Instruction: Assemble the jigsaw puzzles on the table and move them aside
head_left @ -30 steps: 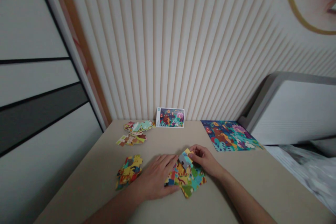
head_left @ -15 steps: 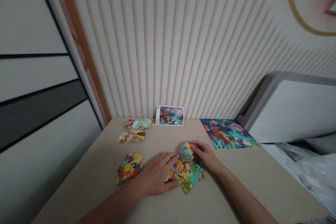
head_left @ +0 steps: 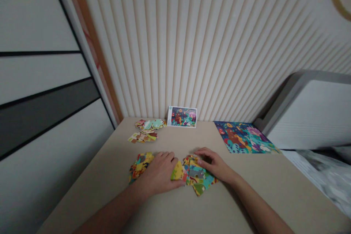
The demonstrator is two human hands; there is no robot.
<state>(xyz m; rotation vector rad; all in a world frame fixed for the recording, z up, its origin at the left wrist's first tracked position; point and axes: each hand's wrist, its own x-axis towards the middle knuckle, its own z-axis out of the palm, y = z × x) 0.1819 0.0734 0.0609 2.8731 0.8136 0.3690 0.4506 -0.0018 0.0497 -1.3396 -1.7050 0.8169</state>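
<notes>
My left hand is curled over a yellow puzzle piece, holding it between fingers and thumb. Partly under that wrist lies a left pile of puzzle pieces, mostly yellow, red and blue. To the right is a second pile of puzzle pieces, green and teal at its near side, with a grey-and-blue puzzle piece on top. Along the right edge of this pile rests my right hand, thumb and index finger apart, the thumb touching the pieces.
At the back left are more loose puzzle pieces. A small picture card leans against the ribbed wall. A completed colourful puzzle lies flat at the back right of the table; a grey-white panel stands beyond it.
The grey-and-blue piece that my right hand held raised now lies on the right pile. My left hand has drawn slightly left with a yellow piece. The view has shifted a little.
</notes>
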